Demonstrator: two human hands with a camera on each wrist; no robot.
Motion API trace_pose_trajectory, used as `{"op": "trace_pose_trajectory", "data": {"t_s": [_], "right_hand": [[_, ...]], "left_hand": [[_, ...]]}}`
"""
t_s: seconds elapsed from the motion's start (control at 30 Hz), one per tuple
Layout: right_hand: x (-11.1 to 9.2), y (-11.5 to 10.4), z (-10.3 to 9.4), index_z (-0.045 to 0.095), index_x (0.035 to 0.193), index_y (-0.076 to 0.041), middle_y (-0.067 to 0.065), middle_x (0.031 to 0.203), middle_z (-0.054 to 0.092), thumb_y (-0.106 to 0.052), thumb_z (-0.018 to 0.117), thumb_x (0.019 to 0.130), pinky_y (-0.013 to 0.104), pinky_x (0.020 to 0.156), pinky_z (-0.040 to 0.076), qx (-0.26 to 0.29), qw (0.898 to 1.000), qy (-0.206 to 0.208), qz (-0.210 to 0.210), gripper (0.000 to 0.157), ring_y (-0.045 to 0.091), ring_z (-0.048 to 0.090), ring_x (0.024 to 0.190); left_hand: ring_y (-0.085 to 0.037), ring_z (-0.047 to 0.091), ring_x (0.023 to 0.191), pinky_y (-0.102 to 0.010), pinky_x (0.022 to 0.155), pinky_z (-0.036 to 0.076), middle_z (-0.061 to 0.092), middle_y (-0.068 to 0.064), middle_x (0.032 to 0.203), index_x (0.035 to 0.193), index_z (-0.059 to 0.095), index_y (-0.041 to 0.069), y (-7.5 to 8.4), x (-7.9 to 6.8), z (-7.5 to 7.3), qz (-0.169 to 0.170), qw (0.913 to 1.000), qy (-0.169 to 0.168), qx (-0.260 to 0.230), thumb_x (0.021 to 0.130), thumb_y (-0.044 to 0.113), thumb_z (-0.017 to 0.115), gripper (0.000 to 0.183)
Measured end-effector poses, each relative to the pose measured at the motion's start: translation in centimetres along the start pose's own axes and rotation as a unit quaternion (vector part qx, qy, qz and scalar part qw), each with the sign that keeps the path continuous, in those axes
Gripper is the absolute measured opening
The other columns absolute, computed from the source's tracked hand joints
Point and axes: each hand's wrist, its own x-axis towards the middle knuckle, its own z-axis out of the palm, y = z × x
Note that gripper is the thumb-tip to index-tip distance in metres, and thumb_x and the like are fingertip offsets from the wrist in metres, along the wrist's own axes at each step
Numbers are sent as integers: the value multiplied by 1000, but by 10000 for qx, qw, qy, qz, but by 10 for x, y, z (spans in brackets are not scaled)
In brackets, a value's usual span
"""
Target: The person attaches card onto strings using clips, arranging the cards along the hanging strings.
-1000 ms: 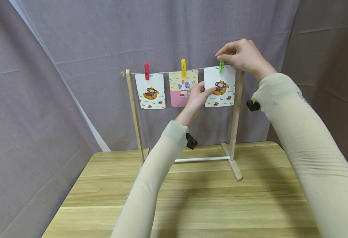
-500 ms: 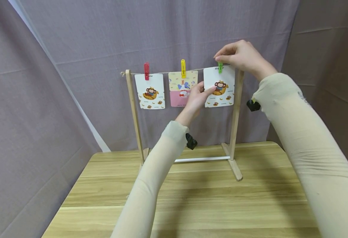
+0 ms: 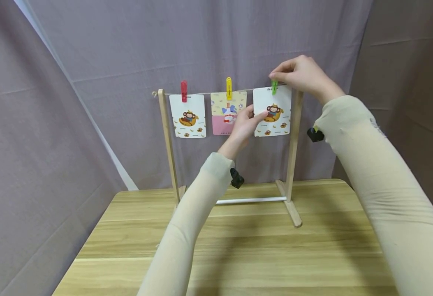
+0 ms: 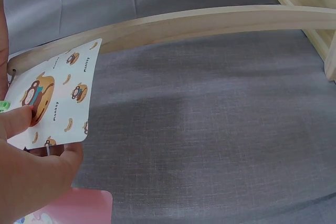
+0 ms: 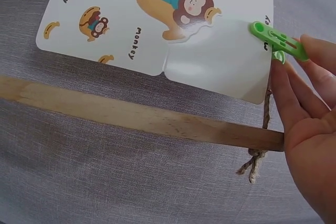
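Note:
At the right end of the string hangs a white monkey card [image 3: 262, 98], its top edge at the cord. My left hand [image 3: 244, 125] pinches the card's left edge, thumb in front and fingers behind. With thumb and fingertips my right hand [image 3: 305, 78] pinches the handles of a green clothespin [image 5: 275, 39], whose jaws sit over the card's top edge. In the right wrist view the string [image 5: 266, 109] runs beside the clothespin; whether the jaws also grip it I cannot tell. In the left wrist view my left hand [image 4: 39, 174] holds the same card [image 4: 68, 93].
A red clothespin [image 3: 184, 91] holds another monkey card [image 3: 188, 131] at the left. In the middle, a yellow clothespin [image 3: 229, 88] holds a yellow-and-pink card [image 3: 220, 125]. The wooden stand's right post [image 3: 294, 148] is close to the right hand. The stand rests on a wooden table [image 3: 253, 246].
The whole scene sits slightly lower in the head view. Both hands keep their grips, on the card and on the green clothespin; the clothespin and card have barely moved.

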Motion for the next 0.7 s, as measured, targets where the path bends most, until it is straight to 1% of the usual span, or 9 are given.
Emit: {"op": "trace_pose_trajectory", "data": {"t_s": [0.33,0.7], "right_hand": [[0,0,-1,68,128,-7,15,126,66,-49,59,99,32,79,41,-31,10000,12,-36,52,18,54,101],[-1,0,-1,68,128,-7,15,127,65,-49,58,100,31,80,41,-54,10000,27,-43,52,18,54,103]], "left_hand": [[-14,69,93,-24,77,57,73,-7,108,128,63,3,1,0,-1,-35,10000,-29,14,99,14,65,31],[-14,69,95,-23,79,56,72,-9,111,129,62,2,0,-1,0,19,10000,-77,12,99,14,65,32]]}}
